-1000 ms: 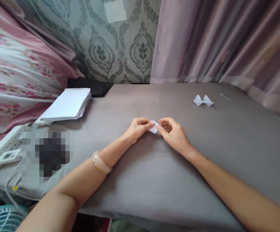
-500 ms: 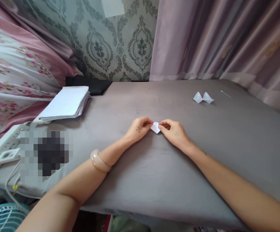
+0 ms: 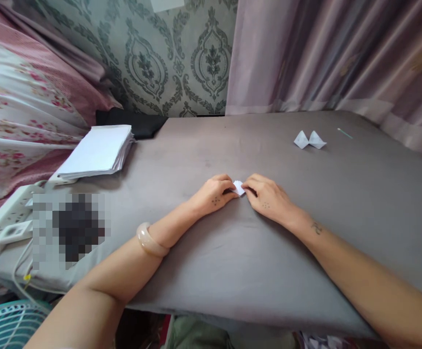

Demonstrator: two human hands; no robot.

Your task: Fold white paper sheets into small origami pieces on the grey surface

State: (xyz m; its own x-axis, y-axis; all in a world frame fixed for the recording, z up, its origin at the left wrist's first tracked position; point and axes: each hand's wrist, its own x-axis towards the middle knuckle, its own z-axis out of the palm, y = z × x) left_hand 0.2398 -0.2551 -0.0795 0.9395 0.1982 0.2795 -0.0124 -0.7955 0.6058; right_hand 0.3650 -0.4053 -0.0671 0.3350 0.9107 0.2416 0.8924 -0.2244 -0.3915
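A small folded white paper (image 3: pixel 238 187) is between my two hands, just above or on the grey-covered surface at the middle. My left hand (image 3: pixel 217 194) pinches its left side between thumb and fingers. On the other side, my right hand (image 3: pixel 265 195) pinches the right edge with its thumb and fingertips. The fingers hide parts of the paper, so its full shape does not show. Farther back on the right stand two joined folded paper peaks (image 3: pixel 310 140).
A thick stack of white paper (image 3: pixel 96 149) lies at the back left, by a black flat item (image 3: pixel 134 121). Along the left edge runs a white power strip (image 3: pixel 9 223). A thin stick (image 3: pixel 345 133) lies at the far right. A fan (image 3: pixel 10 322) stands at the lower left.
Both hands have turned slightly and shifted a little to the right with the paper, which now looks smaller and flatter between the fingers. The camera view has tilted slightly down.
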